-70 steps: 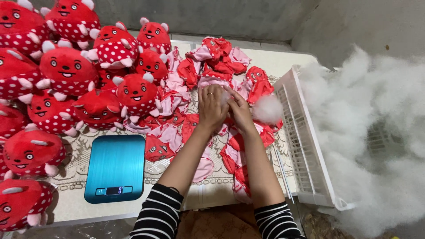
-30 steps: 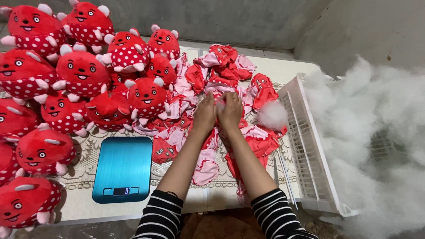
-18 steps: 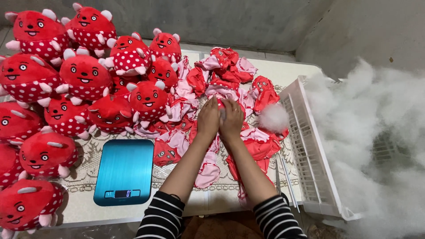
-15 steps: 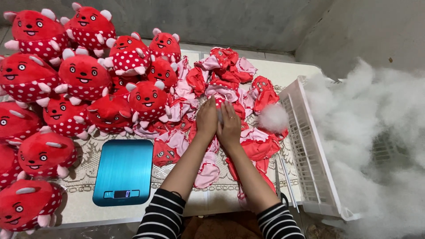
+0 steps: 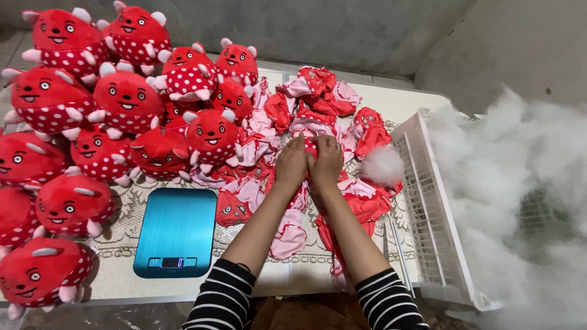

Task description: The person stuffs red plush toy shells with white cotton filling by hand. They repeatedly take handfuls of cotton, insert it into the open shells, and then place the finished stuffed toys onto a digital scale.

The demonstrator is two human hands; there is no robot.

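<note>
— Two bare hands are pressing side by side over one small red fabric toy skin (image 5: 310, 145), aren't they?

— Yes. The left hand (image 5: 291, 164) and the right hand (image 5: 326, 162) are both clamping on that unstuffed red piece, fingers curling around it, thumbs touching at the middle of the white table (image 5: 422, 101).

— Where is it lying?

— It is sitting on top of the heap of flat red and pink unstuffed skins (image 5: 318, 98), which is spreading from 12 o'clock of the hands down to 6 o'clock.

— And around them?

— At 3 o'clock a puff of white fibre stuffing (image 5: 382, 165) is resting just beside the right hand, touching the white slatted plastic crate (image 5: 428, 208). At 7 o'clock a blue flat kitchen scale (image 5: 177, 229) is lying. From 9 to 11 o'clock, stuffed red plush toys with white-dotted bellies (image 5: 125, 98) are piling up.
</note>
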